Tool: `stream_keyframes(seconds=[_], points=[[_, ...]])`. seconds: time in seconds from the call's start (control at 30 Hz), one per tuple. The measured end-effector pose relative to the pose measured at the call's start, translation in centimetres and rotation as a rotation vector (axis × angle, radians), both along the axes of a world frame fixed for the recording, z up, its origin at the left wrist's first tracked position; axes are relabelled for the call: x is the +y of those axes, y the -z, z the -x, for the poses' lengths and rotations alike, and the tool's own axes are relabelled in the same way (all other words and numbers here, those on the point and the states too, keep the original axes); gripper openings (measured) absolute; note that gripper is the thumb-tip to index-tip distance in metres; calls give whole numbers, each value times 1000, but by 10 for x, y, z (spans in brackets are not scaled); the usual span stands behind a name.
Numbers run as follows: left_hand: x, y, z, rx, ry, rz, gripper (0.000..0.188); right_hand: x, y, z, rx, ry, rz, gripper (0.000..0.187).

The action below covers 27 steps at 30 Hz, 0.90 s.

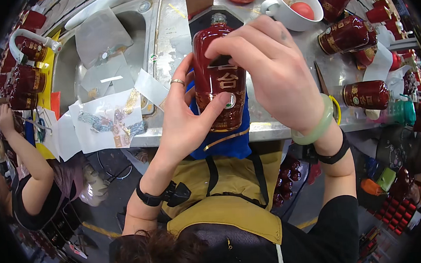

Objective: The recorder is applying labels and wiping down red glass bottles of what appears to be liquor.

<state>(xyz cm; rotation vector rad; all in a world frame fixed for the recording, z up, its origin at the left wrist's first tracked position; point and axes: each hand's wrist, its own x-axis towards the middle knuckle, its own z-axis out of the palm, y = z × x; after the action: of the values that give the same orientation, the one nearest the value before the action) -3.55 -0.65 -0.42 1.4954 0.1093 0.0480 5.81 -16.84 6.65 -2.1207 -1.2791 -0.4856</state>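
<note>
A dark red glass bottle [205, 78] with raised gold characters and a small round sticker lies in front of me, its bare clear neck pointing away. My left hand [182, 114] steadies it, thumb pressed by the round sticker and fingers along the left side. My right hand [275, 73] is bent over the bottle's upper right part. Its fingertips are drawn together at the raised characters, where a small dark patch shows; my fingers hide what they may be pinching. Blue cloth [243, 146] lies under the bottle, hanging over the counter edge.
At left is a steel sink [140, 31] with foil decals on white paper [86, 140] nearby. A white mug [283, 16], yellow-handled scissors [336, 110] and more red bottles [365, 95] stand or lie right. A co-worker's arm [29, 154] is at far left.
</note>
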Motion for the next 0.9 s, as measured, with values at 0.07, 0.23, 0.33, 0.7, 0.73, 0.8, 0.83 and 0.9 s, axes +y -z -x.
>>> stream_keyframes(seconds=[0.07, 0.23, 0.33, 0.7, 0.73, 0.8, 0.83, 0.9], points=[[0, -2, 1, -3, -1, 8, 88, 3, 1, -2, -52, 17, -9, 34], [3, 1, -2, -10, 14, -33, 87, -1, 8, -18, -54, 19, -116, 31], [6, 0, -3, 10, 33, 39, 87, -11, 4, -14, -35, 49, -154, 32], [7, -1, -4, 14, 39, 37, 87, -17, 19, -2, 110, 77, -195, 32], [7, -2, -3, 11, 41, 32, 87, -17, 20, -2, 112, 78, -196, 32], [7, -2, -5, 3, 51, 29, 88, -18, 23, -1, 85, 96, -180, 34], [7, -2, -6, -7, 60, 27, 88, -18, 24, 1, 86, 96, -182, 34], [10, -2, -5, 2, 70, 14, 87, -22, 24, 5, 125, 92, -154, 32]])
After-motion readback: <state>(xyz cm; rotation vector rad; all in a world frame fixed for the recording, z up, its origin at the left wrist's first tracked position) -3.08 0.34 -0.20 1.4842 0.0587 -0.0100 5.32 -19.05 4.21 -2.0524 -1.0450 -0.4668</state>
